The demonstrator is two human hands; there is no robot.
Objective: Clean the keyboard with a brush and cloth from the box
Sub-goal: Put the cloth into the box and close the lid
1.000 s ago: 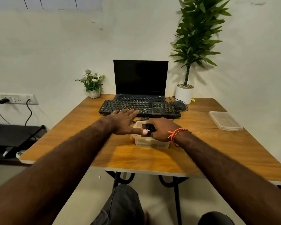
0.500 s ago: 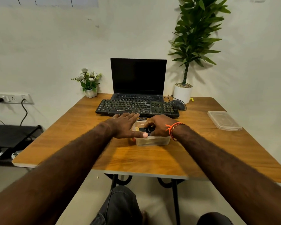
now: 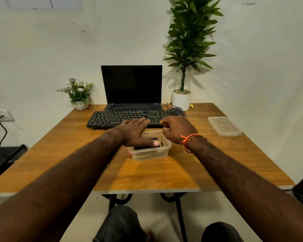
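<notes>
A clear plastic box (image 3: 150, 153) stands on the wooden table (image 3: 147, 175), just in front of the black keyboard (image 3: 115, 117). Inside it lies a dark item (image 3: 143, 147) beside something beige (image 3: 162, 142); I cannot make out what either is. My left hand (image 3: 135, 131) lies flat on the box's left rim, fingers stretched toward the keyboard and thumb across the opening. My right hand (image 3: 177, 131), with an orange wrist band, hovers over the box's far right corner with curled fingers; whatever they may hold is hidden.
An open black laptop (image 3: 131, 84) stands behind the keyboard, with a mouse (image 3: 180, 111) to its right. The box's clear lid (image 3: 224, 126) lies at the table's right edge. A tall potted plant (image 3: 181, 100) and a small flower pot (image 3: 81, 104) stand at the back.
My right hand has lifted out of the box and moved up and to the right. The dark item it covered now shows inside. My left hand stays on the box's rim.
</notes>
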